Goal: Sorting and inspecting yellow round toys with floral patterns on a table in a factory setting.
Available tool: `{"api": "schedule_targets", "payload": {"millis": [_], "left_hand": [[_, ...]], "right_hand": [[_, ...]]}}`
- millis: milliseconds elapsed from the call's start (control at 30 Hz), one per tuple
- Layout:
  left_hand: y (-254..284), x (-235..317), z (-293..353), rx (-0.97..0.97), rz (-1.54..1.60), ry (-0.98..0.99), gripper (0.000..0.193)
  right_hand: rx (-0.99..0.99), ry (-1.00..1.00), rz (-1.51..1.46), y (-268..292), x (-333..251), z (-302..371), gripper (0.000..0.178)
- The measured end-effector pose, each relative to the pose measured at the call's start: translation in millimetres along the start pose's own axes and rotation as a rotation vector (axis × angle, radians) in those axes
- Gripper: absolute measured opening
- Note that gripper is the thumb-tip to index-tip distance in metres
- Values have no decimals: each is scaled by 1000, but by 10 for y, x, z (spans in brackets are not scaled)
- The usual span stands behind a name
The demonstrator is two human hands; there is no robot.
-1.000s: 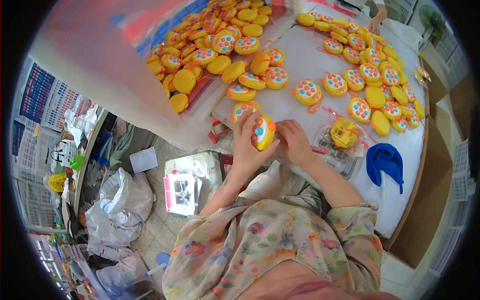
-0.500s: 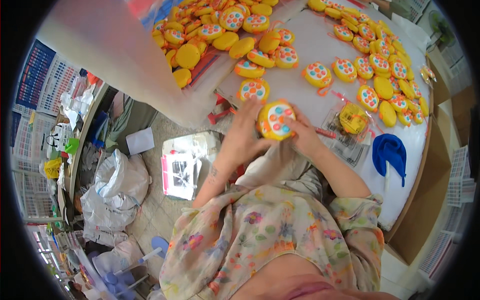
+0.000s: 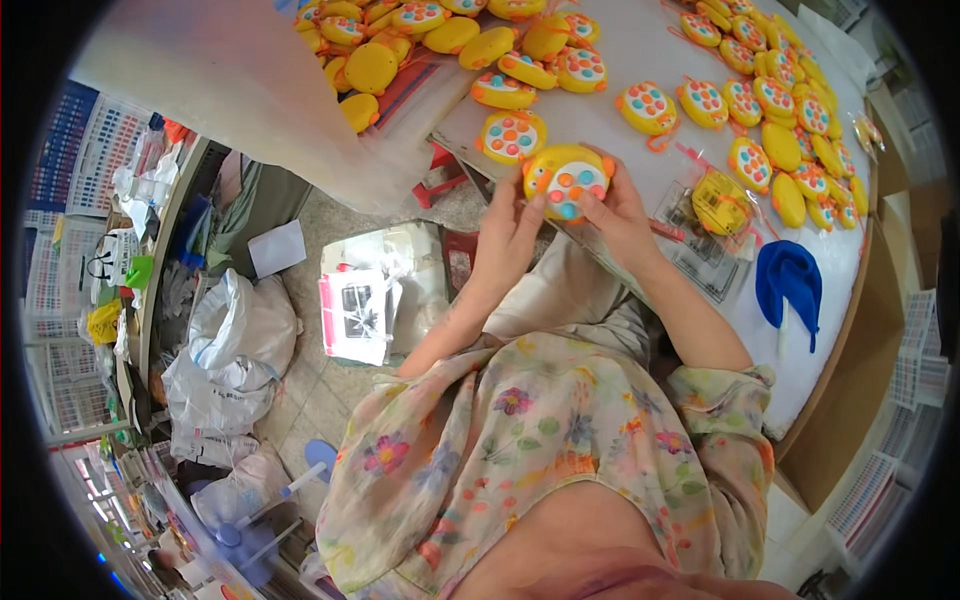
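Observation:
Between my two hands I hold a yellow duck-like toy (image 3: 567, 182) with a white face and red, orange and blue round buttons. My left hand (image 3: 509, 232) grips its left side, thumb on the front. On its right side my right hand (image 3: 621, 215) is closed, its thumb at the lower buttons. Just beyond lies a similar yellow toy (image 3: 512, 136), button side up, at the table edge. Another toy (image 3: 647, 108) with an orange cord rests farther right on the white table (image 3: 625, 50).
Heaps of yellow toys (image 3: 372, 68) fill the back left, and more toys (image 3: 782, 146) crowd the right. A clear-wrapped yellow item (image 3: 722, 203) and a blue cloth-like piece (image 3: 788, 285) lie on the right. White bags (image 3: 235, 340) stand on the floor at left.
The toy has turned in my hands, and my left hand has closed on its side. The whole view has shifted, so the table appears higher.

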State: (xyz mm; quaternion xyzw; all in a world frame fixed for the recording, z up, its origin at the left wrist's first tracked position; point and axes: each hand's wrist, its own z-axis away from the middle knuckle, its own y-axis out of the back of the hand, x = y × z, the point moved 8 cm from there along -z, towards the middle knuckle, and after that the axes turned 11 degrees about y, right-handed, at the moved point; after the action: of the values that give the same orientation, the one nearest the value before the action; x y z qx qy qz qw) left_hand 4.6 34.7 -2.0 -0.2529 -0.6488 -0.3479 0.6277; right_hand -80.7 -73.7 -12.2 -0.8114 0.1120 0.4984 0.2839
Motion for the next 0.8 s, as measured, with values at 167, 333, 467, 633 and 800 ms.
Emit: {"api": "schedule_targets", "payload": {"millis": [167,333,467,633,800], "left_hand": [[33,125,-190,-56,216,-36,41],[-65,59,-212,-136,240,21,54],[-130,121,-126,-127,148,-10,86],[-120,-30,-156,-92,112,26,91],[-124,-47,-158,-179,329,8,75]], "right_hand": [[-33,-238,-107,-16,89,78,38],[12,-238,-125,-43,68,41,39],[-1,-229,-97,8,119,33,41],[-22,-273,-140,-49,118,54,42],[0,-222,-146,-25,119,35,43]]}}
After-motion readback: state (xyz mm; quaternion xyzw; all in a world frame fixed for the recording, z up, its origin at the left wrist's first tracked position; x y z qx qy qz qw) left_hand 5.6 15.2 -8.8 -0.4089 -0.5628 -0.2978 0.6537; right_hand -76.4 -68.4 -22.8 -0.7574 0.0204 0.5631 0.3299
